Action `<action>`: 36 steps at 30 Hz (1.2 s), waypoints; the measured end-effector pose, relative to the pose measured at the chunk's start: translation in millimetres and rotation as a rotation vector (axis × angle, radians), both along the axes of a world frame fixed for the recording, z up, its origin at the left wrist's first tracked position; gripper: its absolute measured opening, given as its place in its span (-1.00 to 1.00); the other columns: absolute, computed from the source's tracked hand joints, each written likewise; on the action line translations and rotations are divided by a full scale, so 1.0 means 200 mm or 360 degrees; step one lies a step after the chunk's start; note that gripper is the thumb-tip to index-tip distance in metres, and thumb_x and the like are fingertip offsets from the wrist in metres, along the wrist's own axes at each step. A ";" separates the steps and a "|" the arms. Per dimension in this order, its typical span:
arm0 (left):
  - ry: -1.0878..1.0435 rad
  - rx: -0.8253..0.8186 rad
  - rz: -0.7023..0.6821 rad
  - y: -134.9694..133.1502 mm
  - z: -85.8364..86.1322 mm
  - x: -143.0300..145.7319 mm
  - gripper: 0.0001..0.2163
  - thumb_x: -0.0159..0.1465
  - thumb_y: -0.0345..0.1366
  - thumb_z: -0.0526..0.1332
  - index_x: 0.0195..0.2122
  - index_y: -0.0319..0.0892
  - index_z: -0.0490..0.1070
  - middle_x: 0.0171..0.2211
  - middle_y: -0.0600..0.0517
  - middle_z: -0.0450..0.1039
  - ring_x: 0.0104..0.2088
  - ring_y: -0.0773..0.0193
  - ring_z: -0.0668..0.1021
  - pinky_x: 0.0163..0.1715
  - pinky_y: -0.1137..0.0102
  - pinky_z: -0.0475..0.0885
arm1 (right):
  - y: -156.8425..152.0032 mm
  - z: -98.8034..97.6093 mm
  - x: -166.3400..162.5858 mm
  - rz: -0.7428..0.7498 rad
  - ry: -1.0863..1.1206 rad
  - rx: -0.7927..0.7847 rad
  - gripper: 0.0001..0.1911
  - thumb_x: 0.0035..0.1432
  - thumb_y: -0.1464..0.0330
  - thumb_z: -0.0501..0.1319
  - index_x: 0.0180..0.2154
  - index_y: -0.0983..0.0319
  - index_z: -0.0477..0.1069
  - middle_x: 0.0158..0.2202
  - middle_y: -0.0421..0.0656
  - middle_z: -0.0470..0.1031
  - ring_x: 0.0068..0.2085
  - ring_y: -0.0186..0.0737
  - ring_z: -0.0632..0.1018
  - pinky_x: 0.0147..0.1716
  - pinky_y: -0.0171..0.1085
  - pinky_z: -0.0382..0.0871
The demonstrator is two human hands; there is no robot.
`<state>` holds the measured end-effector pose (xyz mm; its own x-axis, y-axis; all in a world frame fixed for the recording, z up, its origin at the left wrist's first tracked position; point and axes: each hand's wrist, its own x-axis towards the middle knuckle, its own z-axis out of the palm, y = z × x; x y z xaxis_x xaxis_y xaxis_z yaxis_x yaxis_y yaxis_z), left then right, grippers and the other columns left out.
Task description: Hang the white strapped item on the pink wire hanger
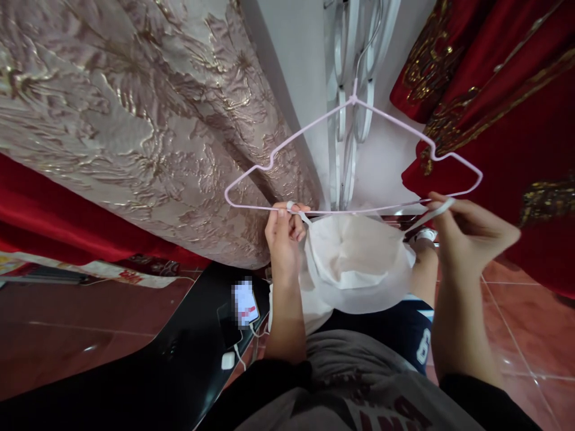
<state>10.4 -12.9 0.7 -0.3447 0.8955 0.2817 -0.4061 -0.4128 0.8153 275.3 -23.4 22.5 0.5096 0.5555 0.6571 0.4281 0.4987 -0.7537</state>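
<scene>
A pale pink clothes hanger (314, 124) hangs in front of me, its hook up at the metal rack. Below its bottom bar is a sheer white garment (354, 254) with thin straps. My left hand (287, 230) is closed at the bar's left part, with the garment's left strap (305, 217) looped over a finger. At the bar's right end, my right hand (462, 224) pinches the right strap (433, 214), which is drawn taut up from the garment. Whether the right fingers also grip the bar is hard to tell.
White metal rack loops (344, 120) stand behind the hanger. Pink-gold brocade cloth (157, 120) hangs on the left, red gold-trimmed cloth (507, 120) on the right. On a black bench (148, 371) lie two phones (246, 302) with cables and a small white case (228, 360).
</scene>
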 end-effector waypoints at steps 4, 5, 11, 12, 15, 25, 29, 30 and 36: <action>-0.0008 -0.0057 0.0050 -0.01 0.01 -0.01 -0.56 0.37 0.17 0.54 -0.26 -0.12 0.57 -0.30 0.00 0.69 -0.60 0.50 0.13 -0.63 0.51 0.10 | -0.01 -0.03 -0.06 0.0390 -0.0189 -0.0487 -0.75 0.27 0.11 0.55 -0.18 0.15 0.81 -0.43 -0.20 0.68 -0.49 -0.32 0.53 -0.53 -0.31 0.33; -0.0002 -0.0063 0.0059 -0.01 0.01 -0.02 -0.56 0.37 0.17 0.55 -0.26 -0.12 0.57 -0.30 0.00 0.69 -0.60 0.49 0.14 -0.64 0.50 0.09 | -0.01 -0.04 -0.07 0.0433 -0.0196 -0.0529 -0.75 0.30 0.11 0.54 -0.18 0.16 0.80 -0.46 -0.22 0.63 -0.50 -0.34 0.50 -0.53 -0.32 0.29; 0.0109 -0.0035 0.0393 0.01 -0.03 -0.15 -0.75 0.38 -0.07 0.54 -0.18 -0.14 0.64 -0.10 -0.10 0.77 -0.51 0.44 0.45 -0.53 0.47 0.30 | -0.03 -0.13 -0.10 0.0662 -0.0063 -0.0534 -0.75 0.45 0.10 0.43 -0.01 0.11 0.72 -0.57 -0.36 0.29 -0.55 -0.39 0.24 -0.53 -0.30 0.07; 0.0125 -0.0016 0.0528 0.02 -0.04 -0.19 -0.79 0.36 -0.13 0.53 -0.15 -0.13 0.66 -0.05 -0.10 0.78 -0.45 0.40 0.53 -0.48 0.46 0.36 | -0.03 -0.14 -0.10 0.0693 -0.0035 -0.0535 -0.74 0.46 0.10 0.42 0.01 0.10 0.70 -0.57 -0.37 0.26 -0.56 -0.39 0.22 -0.53 -0.29 0.05; 0.0181 0.0110 0.0938 0.08 -0.05 -0.30 -0.91 0.28 -0.31 0.51 -0.22 -0.12 0.68 -0.01 -0.05 0.79 -0.18 0.27 0.71 -0.23 0.42 0.55 | -0.02 -0.14 -0.12 0.0703 0.0022 -0.0474 -0.74 0.46 0.07 0.42 -0.03 0.10 0.68 -0.56 -0.36 0.28 -0.56 -0.38 0.24 -0.53 -0.29 0.08; 0.0033 0.0576 0.0758 0.22 -0.01 -0.56 -0.87 0.48 -0.38 0.53 -0.09 0.07 0.80 0.15 0.18 0.79 0.07 0.34 0.74 0.02 0.39 0.70 | 0.00 -0.12 -0.11 0.0789 0.0078 -0.0531 -0.71 0.39 0.07 0.45 -0.01 0.09 0.62 -0.56 -0.38 0.33 -0.56 -0.35 0.36 -0.55 -0.32 0.19; -0.0010 0.0516 0.0644 0.19 0.00 -0.57 -0.93 0.41 -0.26 0.60 -0.12 0.06 0.80 0.09 0.18 0.81 0.06 0.29 0.75 0.07 0.32 0.72 | 0.00 -0.11 -0.10 0.0790 0.0067 -0.0566 -0.69 0.32 0.12 0.50 0.00 0.08 0.60 -0.55 -0.40 0.34 -0.56 -0.37 0.32 -0.56 -0.32 0.15; 0.0061 0.0479 0.0637 0.19 0.02 -0.55 -0.92 0.40 -0.26 0.61 -0.11 0.03 0.81 0.08 0.14 0.81 0.04 0.27 0.76 0.06 0.30 0.72 | 0.00 -0.11 -0.10 0.0798 0.0076 -0.0566 -0.68 0.29 0.14 0.52 -0.01 0.08 0.59 -0.56 -0.41 0.33 -0.57 -0.38 0.31 -0.56 -0.32 0.13; 0.0830 0.0361 0.0523 0.20 0.29 -0.46 -0.88 0.44 -0.46 0.54 -0.10 -0.09 0.84 -0.21 0.07 0.79 -0.18 0.26 0.71 -0.08 0.32 0.64 | 0.01 -0.09 -0.13 0.0842 0.0135 -0.0554 -0.61 0.21 0.17 0.57 0.00 0.09 0.55 -0.58 -0.44 0.28 -0.59 -0.40 0.29 -0.57 -0.32 0.11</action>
<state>-82.0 27.2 57.8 -0.3572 0.6655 0.6554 0.1956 -0.6328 0.7492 250.2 -22.0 3.9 0.1501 0.9199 0.3624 0.1225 0.3464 -0.9300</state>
